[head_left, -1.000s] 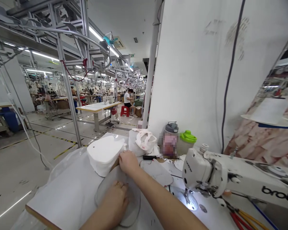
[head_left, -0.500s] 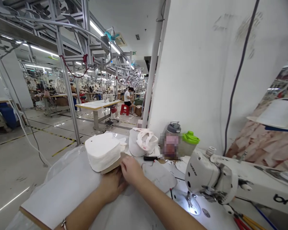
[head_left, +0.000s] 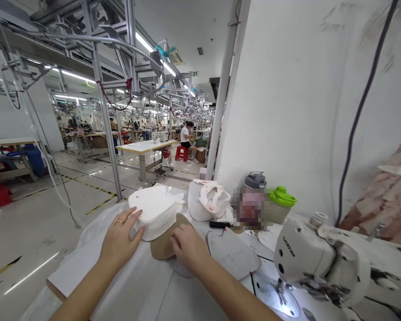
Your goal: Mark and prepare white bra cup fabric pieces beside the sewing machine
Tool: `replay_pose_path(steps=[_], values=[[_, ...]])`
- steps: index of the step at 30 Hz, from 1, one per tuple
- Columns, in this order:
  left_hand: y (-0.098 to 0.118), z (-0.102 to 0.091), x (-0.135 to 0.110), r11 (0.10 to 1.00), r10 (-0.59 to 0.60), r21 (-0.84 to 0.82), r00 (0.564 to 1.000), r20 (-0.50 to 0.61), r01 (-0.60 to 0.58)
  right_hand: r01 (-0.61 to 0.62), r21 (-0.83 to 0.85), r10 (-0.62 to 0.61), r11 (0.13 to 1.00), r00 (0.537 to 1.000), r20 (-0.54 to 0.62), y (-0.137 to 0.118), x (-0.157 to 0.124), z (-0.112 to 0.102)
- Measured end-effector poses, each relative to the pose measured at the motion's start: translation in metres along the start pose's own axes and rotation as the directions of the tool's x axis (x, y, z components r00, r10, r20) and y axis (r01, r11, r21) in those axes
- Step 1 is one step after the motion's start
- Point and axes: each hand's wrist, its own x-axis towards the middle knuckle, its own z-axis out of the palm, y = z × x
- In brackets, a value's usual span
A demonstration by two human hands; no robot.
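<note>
A thick stack of white cut pieces point(head_left: 155, 205) with a rounded outline lies on the white table. At its left edge my left hand point(head_left: 122, 234) rests its spread fingertips, a ring on one finger. Just right of the stack, my right hand point(head_left: 190, 245) pinches the edge of a flat brown curved piece point(head_left: 165, 238), which looks like card. The thumb and curled fingers cover part of that edge. Under and beside my right hand lies a light grey curved piece point(head_left: 232, 252) with dark edges.
A sewing machine point(head_left: 321, 254) with its lamp lit stands at the right. Behind are a bundle of white fabric point(head_left: 212, 200), a black-handled tool point(head_left: 219, 224), a grey-lidded bottle point(head_left: 254, 179) and a green-lidded cup point(head_left: 282, 200). A co-worker sits on a red stool point(head_left: 181, 154) farther off.
My left hand has moved from beside my right hand to the stack's left edge, its fingers opening. More of the brown piece shows now. The whole view has shifted slightly.
</note>
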Motion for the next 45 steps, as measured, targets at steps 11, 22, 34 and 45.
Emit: replay_pose_path(steps=[11,22,34,45], values=[[-0.016,-0.016,0.064,0.971,0.123,-0.235,0.937,0.326,-0.045,-0.002,0.024,0.004,1.0,0.998,-0.064,0.004,-0.022,0.044],[-0.026,0.006,0.081,0.777,-0.17,-0.544,0.938,0.302,0.316,-0.006,0.039,0.009,0.999,0.997,-0.082,0.004,-0.021,0.046],[-0.028,0.01,0.11,0.031,-0.638,-0.941,0.732,0.24,0.336,0.213,-0.038,-0.216,0.976,0.961,-0.174,-0.048,0.056,-0.012],[-0.03,-0.007,0.134,-0.257,-0.639,-0.939,0.69,0.341,0.227,0.263,-0.292,-0.281,0.919,0.959,-0.021,-0.039,0.082,0.03]])
